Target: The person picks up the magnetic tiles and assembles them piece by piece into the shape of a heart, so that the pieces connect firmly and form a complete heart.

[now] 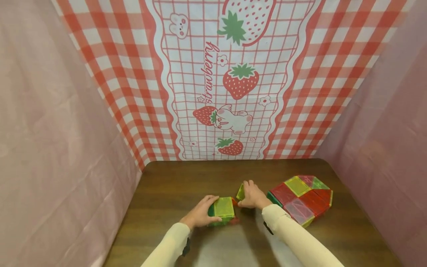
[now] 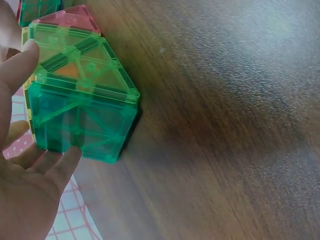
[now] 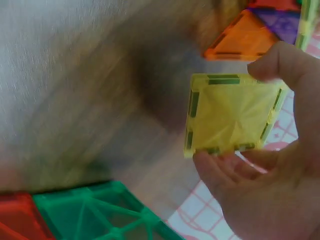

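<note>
My left hand (image 1: 201, 214) grips a small box built of translucent magnetic tiles (image 1: 224, 207), yellow on top. In the left wrist view, the box shows a light green face made of triangles and a darker green side (image 2: 80, 125). The thumb lies on the light green face and the fingertips touch the darker side. To its right, my right hand (image 1: 254, 196) pinches a yellow square magnetic tile (image 3: 230, 112) by opposite edges, thumb on one and fingers on the other. Beyond that tile, an orange triangle tile (image 3: 242, 40) and a purple tile (image 3: 280, 22) show.
A larger flat-topped magnetic tile structure (image 1: 318, 202) in red, yellow, green and pink stands on the right of the brown wooden table (image 1: 156, 189). A strawberry-print cloth (image 1: 213, 122) hangs behind, with pink cloths (image 1: 66, 129) at both sides.
</note>
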`<state>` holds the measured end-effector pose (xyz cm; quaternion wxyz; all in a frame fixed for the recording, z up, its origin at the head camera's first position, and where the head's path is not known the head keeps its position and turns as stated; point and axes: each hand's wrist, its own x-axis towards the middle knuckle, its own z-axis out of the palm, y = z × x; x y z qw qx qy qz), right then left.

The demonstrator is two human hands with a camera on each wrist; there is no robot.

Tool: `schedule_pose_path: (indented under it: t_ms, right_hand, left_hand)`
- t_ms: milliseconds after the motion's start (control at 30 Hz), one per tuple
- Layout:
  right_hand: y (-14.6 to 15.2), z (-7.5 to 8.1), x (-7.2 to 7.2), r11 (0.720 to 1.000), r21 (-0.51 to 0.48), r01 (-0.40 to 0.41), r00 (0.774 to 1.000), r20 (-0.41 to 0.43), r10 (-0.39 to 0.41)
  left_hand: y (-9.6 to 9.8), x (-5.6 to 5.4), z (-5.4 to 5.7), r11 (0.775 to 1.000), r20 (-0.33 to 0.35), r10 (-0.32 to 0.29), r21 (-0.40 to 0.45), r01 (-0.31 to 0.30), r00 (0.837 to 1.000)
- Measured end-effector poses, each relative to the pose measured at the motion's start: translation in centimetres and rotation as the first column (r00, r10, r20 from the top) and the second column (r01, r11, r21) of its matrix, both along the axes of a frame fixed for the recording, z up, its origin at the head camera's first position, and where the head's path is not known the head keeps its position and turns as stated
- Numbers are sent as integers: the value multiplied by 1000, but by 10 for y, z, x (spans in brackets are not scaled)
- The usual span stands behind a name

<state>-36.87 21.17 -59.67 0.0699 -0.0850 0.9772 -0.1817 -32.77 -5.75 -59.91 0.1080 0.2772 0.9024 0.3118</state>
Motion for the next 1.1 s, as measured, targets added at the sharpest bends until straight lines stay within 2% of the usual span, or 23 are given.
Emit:
schedule_pose_path:
  t_ms: [100, 300, 500, 667, 867, 1000, 1100]
  right_hand:
    - [6, 1, 5, 992, -102, -74, 997, 9, 75]
    - [23, -7, 17, 934, -283, -216, 974, -1, 225]
    - [30, -11, 27, 889, -372, -267, 955, 26, 297]
    - [27, -10, 29, 886, -389, -253, 955, 47, 294]
    - [21, -8, 28, 877, -390, -281, 948, 32, 318]
    - [23, -11, 31, 892, -356, -279, 951, 27, 308]
    - [25, -14, 35, 903, -329, -275, 954, 25, 299]
  left_hand:
    - [1, -3, 3, 1000, 39, 9, 6, -9, 999]
    - [5, -9, 5, 1000, 28, -19, 5, 19, 999]
    - [8, -11, 7, 1000, 31, -21, 18, 20, 999]
    - [11, -12, 8, 1000, 27, -21, 18, 21, 999]
    - [15, -12, 9, 1000, 49, -10, 13, 9, 999]
    - [19, -11, 7, 1000, 42, -7, 8, 7, 999]
    - [23, -10, 3, 999, -2, -20, -30, 20, 1000]
